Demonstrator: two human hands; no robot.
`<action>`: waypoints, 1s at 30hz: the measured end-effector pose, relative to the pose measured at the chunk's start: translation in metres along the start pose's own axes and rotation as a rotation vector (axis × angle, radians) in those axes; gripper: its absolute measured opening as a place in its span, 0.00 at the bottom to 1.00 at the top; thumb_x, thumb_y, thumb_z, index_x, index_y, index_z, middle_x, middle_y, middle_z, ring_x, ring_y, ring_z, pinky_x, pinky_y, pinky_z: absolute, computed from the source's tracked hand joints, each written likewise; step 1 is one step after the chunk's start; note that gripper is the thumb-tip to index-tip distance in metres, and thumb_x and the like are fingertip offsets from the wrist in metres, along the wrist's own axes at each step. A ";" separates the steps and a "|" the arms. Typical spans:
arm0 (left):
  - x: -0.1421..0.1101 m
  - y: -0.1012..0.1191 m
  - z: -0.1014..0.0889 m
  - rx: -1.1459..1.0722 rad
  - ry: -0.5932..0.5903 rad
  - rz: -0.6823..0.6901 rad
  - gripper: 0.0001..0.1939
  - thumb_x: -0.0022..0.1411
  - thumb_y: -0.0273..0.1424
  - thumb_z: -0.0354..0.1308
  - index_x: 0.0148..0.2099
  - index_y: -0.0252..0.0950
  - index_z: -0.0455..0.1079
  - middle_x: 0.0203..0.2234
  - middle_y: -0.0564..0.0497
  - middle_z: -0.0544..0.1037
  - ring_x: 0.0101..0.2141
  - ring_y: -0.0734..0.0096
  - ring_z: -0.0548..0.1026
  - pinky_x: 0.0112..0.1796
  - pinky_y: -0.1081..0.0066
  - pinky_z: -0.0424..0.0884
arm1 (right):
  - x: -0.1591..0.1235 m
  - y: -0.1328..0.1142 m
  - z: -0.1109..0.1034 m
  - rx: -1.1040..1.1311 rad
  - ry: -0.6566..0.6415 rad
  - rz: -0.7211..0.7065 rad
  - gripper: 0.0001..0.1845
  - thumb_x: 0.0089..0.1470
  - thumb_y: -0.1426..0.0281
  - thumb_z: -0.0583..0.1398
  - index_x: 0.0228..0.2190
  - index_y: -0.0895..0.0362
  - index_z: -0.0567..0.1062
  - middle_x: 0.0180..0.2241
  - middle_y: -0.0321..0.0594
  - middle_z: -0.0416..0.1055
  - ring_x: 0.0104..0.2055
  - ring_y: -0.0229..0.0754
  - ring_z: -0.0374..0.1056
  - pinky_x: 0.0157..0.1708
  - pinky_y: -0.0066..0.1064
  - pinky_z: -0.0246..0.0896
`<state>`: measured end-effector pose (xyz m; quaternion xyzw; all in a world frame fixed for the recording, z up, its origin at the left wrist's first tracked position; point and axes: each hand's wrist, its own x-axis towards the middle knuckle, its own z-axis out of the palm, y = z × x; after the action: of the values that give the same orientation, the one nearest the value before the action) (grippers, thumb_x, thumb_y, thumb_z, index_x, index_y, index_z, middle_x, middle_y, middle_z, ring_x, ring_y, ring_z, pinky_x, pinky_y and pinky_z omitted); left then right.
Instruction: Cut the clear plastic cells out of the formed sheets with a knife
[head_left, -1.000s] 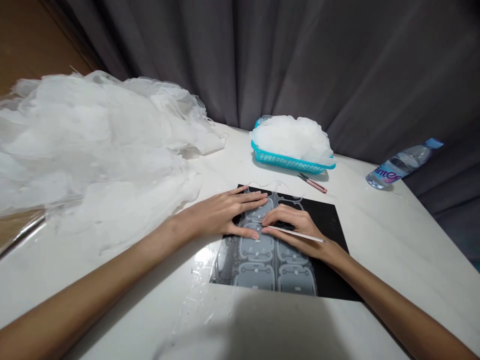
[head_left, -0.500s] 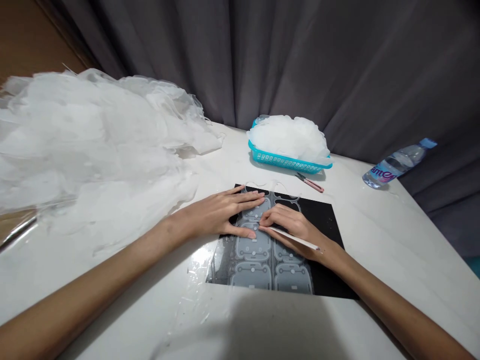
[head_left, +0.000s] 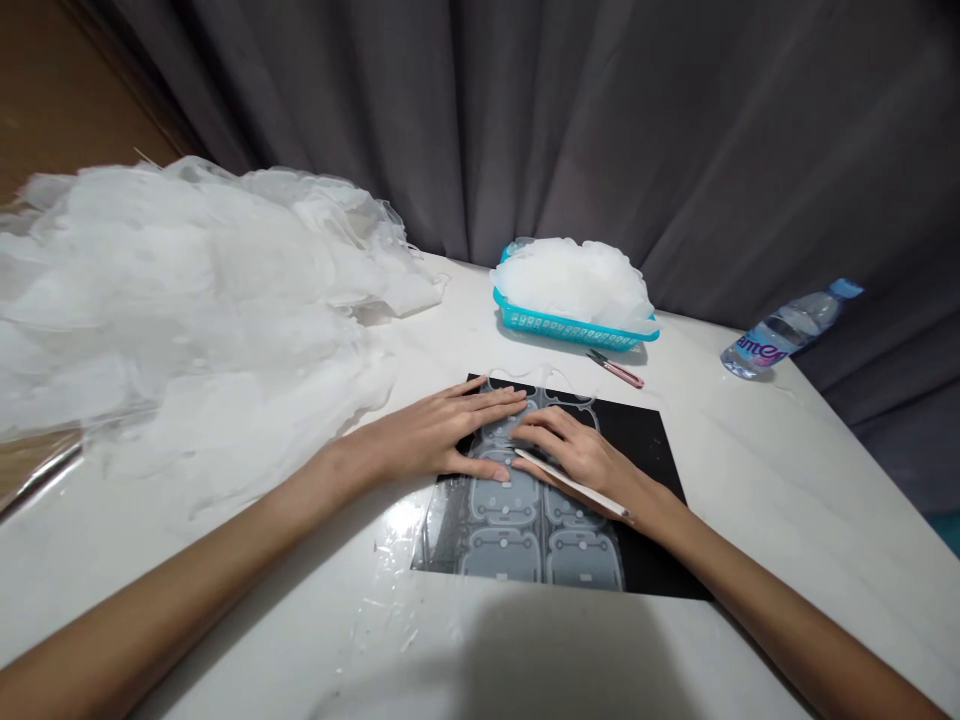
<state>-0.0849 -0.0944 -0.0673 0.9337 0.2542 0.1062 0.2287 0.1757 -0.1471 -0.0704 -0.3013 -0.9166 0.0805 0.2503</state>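
My left hand (head_left: 442, 430) lies flat with fingers spread, pressing on a clear plastic sheet (head_left: 506, 555) marked with rows of rounded, frosted shapes. Under the sheet is a black mat (head_left: 652, 450). My right hand (head_left: 589, 460) is just beside the left, over the middle of the sheet. It holds a thin white stick (head_left: 574, 483), whose tip is near my left thumb and whose other end points toward my right wrist. The right fingers are bent and partly cover the shapes beneath. Whether the stick's tip touches the sheet, I cannot tell.
A big heap of thin white plastic sheets (head_left: 202, 300) covers the table's left side. Behind the mat stands a turquoise basket (head_left: 570, 332) piled with white translucent pieces (head_left: 574, 280). Pink-handled snips (head_left: 619, 371) lie before it. A water bottle (head_left: 784, 335) stands at right. A grey curtain (head_left: 570, 120) hangs behind.
My right fingers have loosened from a tight pinch and spread a little, and the white stick has dipped lower at its rear end. My left hand stays on the sheet. The view shifted slightly.
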 end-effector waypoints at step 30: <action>0.005 0.063 -0.025 -0.396 0.529 -0.114 0.05 0.69 0.34 0.67 0.43 0.38 0.78 0.35 0.53 0.83 0.36 0.70 0.79 0.40 0.73 0.73 | -0.004 0.012 -0.062 0.109 0.397 0.287 0.27 0.75 0.57 0.46 0.41 0.50 0.83 0.40 0.44 0.66 0.48 0.50 0.66 0.55 0.49 0.64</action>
<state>-0.0619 -0.1310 -0.0150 0.7954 0.3313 0.3794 0.3372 0.2157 -0.1401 -0.0225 -0.4242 -0.7917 0.1037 0.4272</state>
